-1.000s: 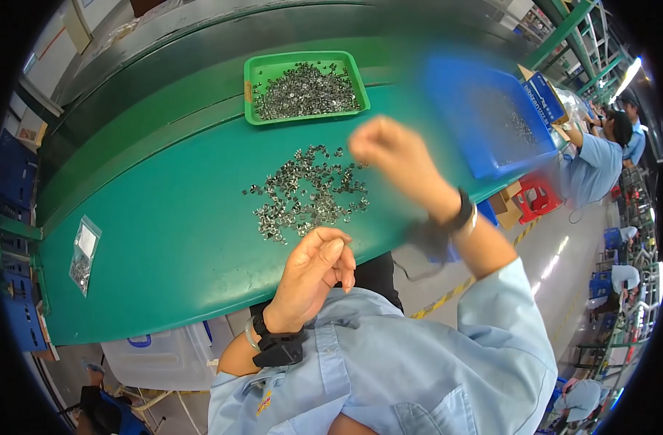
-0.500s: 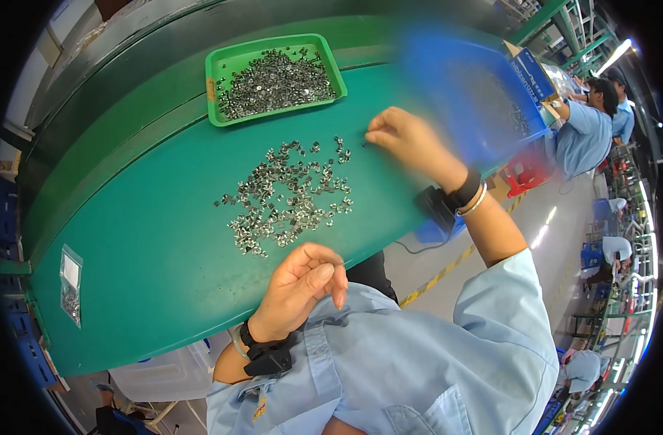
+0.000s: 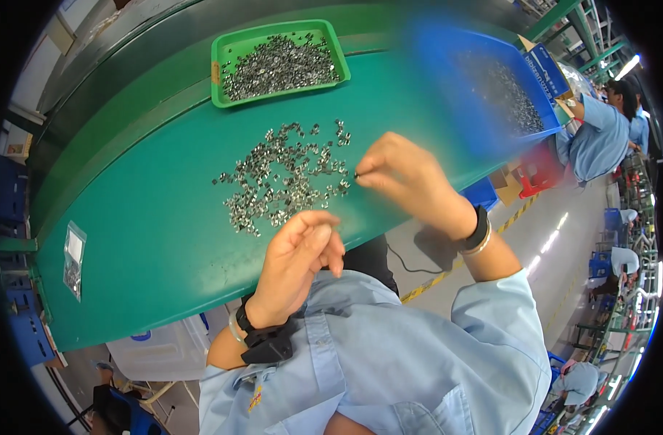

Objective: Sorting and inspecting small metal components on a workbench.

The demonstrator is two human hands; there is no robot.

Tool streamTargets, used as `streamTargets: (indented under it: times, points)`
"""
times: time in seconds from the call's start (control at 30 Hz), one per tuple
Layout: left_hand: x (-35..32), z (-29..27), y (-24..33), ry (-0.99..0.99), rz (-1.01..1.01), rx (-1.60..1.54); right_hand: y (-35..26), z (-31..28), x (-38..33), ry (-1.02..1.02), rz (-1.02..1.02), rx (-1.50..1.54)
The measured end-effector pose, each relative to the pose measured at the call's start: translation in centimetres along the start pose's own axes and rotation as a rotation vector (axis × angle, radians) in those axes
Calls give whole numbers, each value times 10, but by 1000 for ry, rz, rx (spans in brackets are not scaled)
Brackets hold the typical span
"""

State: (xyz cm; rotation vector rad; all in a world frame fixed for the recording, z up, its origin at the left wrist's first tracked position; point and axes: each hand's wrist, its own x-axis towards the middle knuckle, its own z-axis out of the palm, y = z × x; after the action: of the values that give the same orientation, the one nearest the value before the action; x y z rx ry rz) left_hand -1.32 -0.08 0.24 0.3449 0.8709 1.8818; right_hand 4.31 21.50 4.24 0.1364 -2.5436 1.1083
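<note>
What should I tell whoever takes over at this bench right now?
Right hand: fingertips pinched at the right edge of the loose pile of small metal parts, apparently on one piece; too small to be sure.
Left hand: curled at the near edge of the green table, just below the pile; whether it holds anything is hidden.
Green tray at the far side holds many of the same parts.
Blue bin to the right also holds parts.
A small clear bag lies far left.
Done: tray partly filled. Left: most of the pile is on the table.
</note>
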Motion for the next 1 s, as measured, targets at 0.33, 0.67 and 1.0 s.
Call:
streamTargets:
  times: [0.33,0.67,1.0]
  points:
    - [-6,6,-11,52,54,6,-31,36,-29,82,-230,-17]
    - [-13,10,-14,78,71,-34,-29,51,-43,184,-221,23]
    - [-10,5,-20,-9,78,-55,-36,62,-57,218,-104,189]
